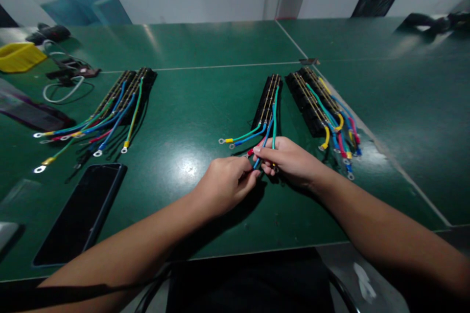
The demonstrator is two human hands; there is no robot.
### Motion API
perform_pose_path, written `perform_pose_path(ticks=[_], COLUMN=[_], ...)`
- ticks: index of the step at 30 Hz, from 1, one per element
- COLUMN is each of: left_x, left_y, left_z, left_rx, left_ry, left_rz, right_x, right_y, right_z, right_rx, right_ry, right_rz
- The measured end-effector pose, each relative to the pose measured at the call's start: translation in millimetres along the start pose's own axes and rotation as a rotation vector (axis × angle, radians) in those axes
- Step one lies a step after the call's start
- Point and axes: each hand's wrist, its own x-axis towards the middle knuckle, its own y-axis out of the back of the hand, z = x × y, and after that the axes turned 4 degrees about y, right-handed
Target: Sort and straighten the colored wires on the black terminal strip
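Note:
A black terminal strip (pixel 266 100) lies in the middle of the green table (pixel 205 107), with green, blue and red wires (pixel 273 122) trailing from it toward me. My right hand (pixel 290 159) is closed around the ends of several of these wires. My left hand (pixel 223 183) meets it from the left, fingers pinched on a wire end beside the right fingertips. Two loose wires with ring lugs (pixel 229 143) fan out to the left of the hands.
A stack of terminal strips with wires (pixel 316 100) lies to the right. Another wired stack (pixel 127 93) lies at left. A dark phone (pixel 82 212) rests near the front left edge. A yellow tray (pixel 16 56) and cables (pixel 64 83) sit far left.

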Motion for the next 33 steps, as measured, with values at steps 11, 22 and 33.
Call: perform_pose_path(ticks=[11, 22, 33], left_x=[-0.6, -0.6, 0.5], left_y=[3.2, 0.1, 1.8], left_z=[3.1, 0.5, 1.8], left_rx=[0.018, 0.015, 0.021], left_ry=[0.009, 0.001, 0.011], left_rz=[-0.069, -0.042, -0.031], right_x=[0.4, -0.2, 0.0], right_y=[0.2, 0.0, 0.5], right_z=[0.8, 0.0, 0.8], right_rx=[0.017, 0.005, 0.011], right_ry=[-0.009, -0.004, -0.003], right_rz=[-0.001, -0.006, -0.003])
